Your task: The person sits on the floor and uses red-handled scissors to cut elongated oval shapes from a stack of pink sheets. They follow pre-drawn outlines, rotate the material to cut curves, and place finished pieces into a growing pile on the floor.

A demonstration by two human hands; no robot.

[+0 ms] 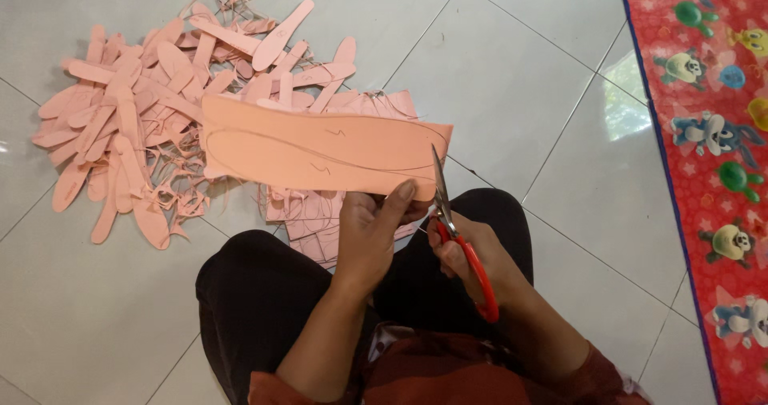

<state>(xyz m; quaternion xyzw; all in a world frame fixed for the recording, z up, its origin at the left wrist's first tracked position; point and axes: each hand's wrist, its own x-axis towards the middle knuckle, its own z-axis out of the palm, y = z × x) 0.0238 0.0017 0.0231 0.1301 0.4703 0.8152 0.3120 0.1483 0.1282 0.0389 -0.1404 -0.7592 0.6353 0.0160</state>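
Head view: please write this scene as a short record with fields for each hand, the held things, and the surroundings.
left hand: grips lower edge of the pink foam sheet with drawn sole outlines
right hand: holds the red-handled metal scissors, blades at the sheet's right edge
floor: pile of pink cut-out foam pieces on white floor tiles
right side: red cartoon-print mat

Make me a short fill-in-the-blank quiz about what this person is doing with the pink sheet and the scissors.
1. The left hand holds up a pink sheet marked with a drawn ____ outline.
2. The right hand works scissors with ____ handles.
3. The pile of cut-outs lies on the pale ____ floor.
4. The patterned mat lies to the person's ____.

Missing words: insole; red; tiled; right
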